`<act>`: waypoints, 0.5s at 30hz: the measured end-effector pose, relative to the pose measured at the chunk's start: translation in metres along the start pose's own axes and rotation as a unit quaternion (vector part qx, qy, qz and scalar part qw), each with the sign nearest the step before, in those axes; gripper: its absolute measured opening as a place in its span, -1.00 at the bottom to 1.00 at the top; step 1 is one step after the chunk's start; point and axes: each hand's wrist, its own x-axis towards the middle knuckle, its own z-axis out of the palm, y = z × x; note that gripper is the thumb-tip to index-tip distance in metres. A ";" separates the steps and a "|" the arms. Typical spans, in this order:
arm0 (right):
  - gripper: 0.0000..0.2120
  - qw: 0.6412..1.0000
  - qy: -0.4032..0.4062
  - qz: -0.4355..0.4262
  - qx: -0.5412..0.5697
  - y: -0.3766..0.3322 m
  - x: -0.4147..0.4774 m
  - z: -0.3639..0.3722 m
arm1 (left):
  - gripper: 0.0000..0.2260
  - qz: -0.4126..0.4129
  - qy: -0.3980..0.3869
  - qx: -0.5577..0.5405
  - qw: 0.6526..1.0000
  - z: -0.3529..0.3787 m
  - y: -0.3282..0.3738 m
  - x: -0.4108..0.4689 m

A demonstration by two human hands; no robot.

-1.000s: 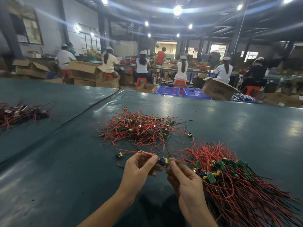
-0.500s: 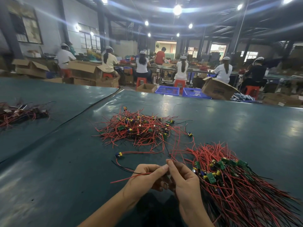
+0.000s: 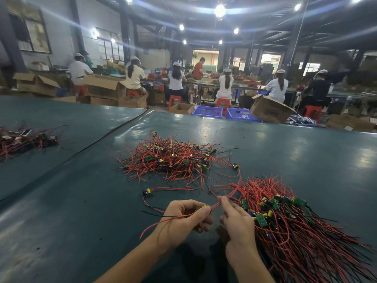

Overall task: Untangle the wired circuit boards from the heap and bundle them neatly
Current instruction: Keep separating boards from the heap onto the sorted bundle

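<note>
Red wire (image 3: pixel 214 205) ran taut between the two hands, which sat close together above the green table (image 3: pixel 61 201). The left hand (image 3: pixel 183 219) was pinched shut on one small wired board, its yellow part just showing at the fingertips, with a red lead and a black lead trailing out to the left. The right hand (image 3: pixel 237 221) was closed on the same red wire a little further along, fingers (image 3: pixel 224 203) raised.

Just right of that hand lay the sorted bundle (image 3: pixel 295 221), boards together and leads fanned toward the near right. Beyond the hands sat the tangled heap (image 3: pixel 173 160). One loose board (image 3: pixel 146 191) lay between, its wire curling back toward the heap.

The held wire seemed to lead on into the edge of the bundle, so a hard pull could probably drag aligned pieces out of order, or strain the joint at the board. The loose board's lead might also snag.

Further off, open cardboard boxes (image 3: pixel 106 86) and two blue crates (image 3: pixel 207 111) stood by the workers; their contents could not be made out.
</note>
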 end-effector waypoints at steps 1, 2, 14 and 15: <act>-0.90 1.000 0.018 -0.002 0.010 -0.004 0.004 -0.003 | -0.84 0.000 -0.008 -0.002 1.000 0.000 0.002 0.000; -0.90 0.999 0.031 -0.003 0.032 -0.008 0.008 -0.007 | -0.80 0.000 -0.016 -0.006 1.000 -0.002 0.005 -0.001; -0.82 0.996 0.007 -0.068 0.059 -0.009 0.007 -0.015 | -0.77 0.018 0.006 -0.040 0.999 -0.008 0.010 0.000; -0.80 0.997 -0.017 -0.074 0.025 -0.004 0.003 -0.011 | -0.76 0.016 0.010 -0.046 0.999 -0.008 0.010 0.000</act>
